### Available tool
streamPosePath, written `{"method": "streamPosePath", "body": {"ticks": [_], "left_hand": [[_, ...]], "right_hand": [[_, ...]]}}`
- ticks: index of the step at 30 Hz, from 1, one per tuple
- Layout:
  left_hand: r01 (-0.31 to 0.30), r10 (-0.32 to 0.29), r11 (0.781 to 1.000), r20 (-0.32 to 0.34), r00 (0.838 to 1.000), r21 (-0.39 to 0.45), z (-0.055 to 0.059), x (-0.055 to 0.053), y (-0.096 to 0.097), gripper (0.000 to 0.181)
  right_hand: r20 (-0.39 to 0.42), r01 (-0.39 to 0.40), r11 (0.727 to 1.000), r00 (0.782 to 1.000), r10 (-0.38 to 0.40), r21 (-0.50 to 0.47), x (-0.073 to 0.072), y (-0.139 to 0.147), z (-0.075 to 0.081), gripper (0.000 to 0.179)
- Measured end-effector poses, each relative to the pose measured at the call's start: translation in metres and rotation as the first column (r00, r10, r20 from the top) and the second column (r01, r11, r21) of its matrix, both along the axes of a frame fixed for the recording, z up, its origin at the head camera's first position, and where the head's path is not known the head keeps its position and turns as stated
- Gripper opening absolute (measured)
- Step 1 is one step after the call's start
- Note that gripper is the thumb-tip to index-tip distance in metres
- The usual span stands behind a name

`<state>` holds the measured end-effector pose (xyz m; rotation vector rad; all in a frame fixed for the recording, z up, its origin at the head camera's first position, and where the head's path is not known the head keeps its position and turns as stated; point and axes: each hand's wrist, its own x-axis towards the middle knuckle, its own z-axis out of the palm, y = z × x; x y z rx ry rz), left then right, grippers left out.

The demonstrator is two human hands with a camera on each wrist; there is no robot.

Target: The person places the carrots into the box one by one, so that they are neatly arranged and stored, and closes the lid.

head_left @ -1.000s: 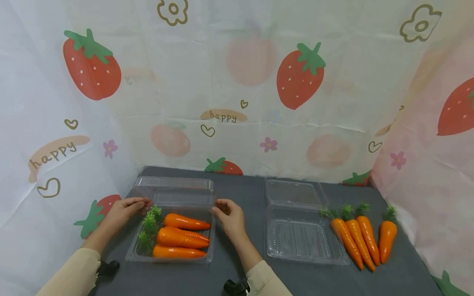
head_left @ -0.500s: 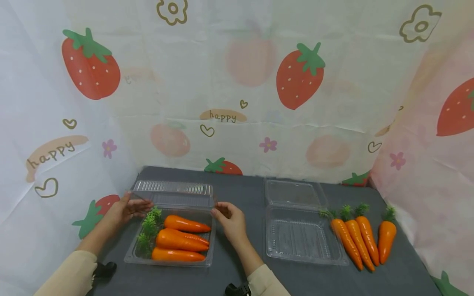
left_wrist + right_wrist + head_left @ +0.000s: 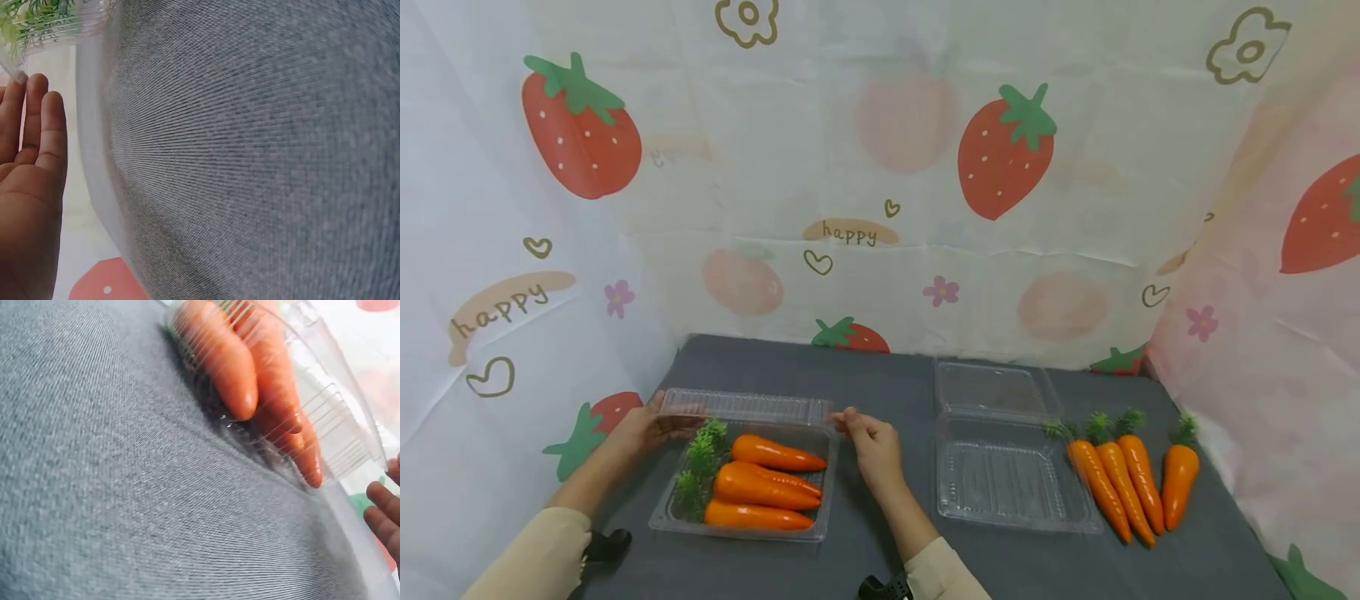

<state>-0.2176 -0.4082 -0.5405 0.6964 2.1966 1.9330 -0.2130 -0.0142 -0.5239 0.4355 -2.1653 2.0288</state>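
Note:
A clear plastic container at the left holds 3 orange carrots with leafy green tops. Its hinged lid stands raised and tilted along the back edge. My left hand is at the lid's left side with fingers fairly straight; in the left wrist view a fingertip touches the clear plastic corner. At the lid's right corner, my right hand has bent fingers pinching the edge. The right wrist view shows the lid's ribbed side close to those fingers; the thumb is hidden there.
Right of the hands lies a second clear container, its lid folded back. Several more carrots lie beside it on the grey cloth; some leaves overlap its rim. Strawberry-print curtains enclose the back and sides.
The lid has swung up from lying back to a steeper tilt. My left hand has shifted slightly left and spread along the lid's side; the right hand has stayed at its corner.

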Motion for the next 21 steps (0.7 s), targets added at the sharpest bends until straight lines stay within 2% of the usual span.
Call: {"method": "streamPosePath", "body": {"ticks": [3, 7, 10, 12, 14, 16, 21], "left_hand": [[-0.045, 0.045, 0.999, 0.04, 0.998, 0.001, 0.002, 0.004, -0.001, 0.046], [-0.123, 0.13, 0.989, 0.08, 0.988, -0.086, 0.004, 0.009, -0.004, 0.037], [-0.15, 0.167, 0.975, 0.091, 0.982, -0.165, 0.003, 0.012, -0.007, 0.037], [-0.143, 0.165, 0.969, 0.1, 0.981, -0.2, 0.004, 0.013, -0.006, 0.039], [-0.114, 0.136, 0.969, 0.089, 0.987, -0.218, 0.003, 0.014, -0.006, 0.043], [-0.089, 0.109, 0.97, 0.079, 0.991, -0.224, 0.002, 0.014, -0.006, 0.045], [-0.075, 0.092, 0.97, 0.064, 0.994, -0.23, 0.001, 0.019, -0.009, 0.047]], "right_hand": [[0.018, -0.025, 0.999, 1.0, 0.024, 0.027, 0.001, 0.002, 0.002, 0.022], [0.05, -0.064, 0.997, 0.997, 0.062, 0.048, 0.002, 0.006, 0.003, 0.021], [0.065, -0.088, 0.994, 0.994, 0.084, 0.06, 0.002, 0.008, 0.003, 0.023], [0.07, -0.097, 0.993, 0.993, 0.093, 0.07, 0.001, 0.009, 0.002, 0.025], [0.079, -0.105, 0.992, 0.992, 0.099, 0.076, -0.001, 0.01, 0.001, 0.027], [0.084, -0.115, 0.991, 0.99, 0.109, 0.074, -0.007, 0.01, -0.009, 0.028], [0.09, -0.128, 0.987, 0.989, 0.119, 0.1, -0.018, 0.01, -0.031, 0.034]]}}
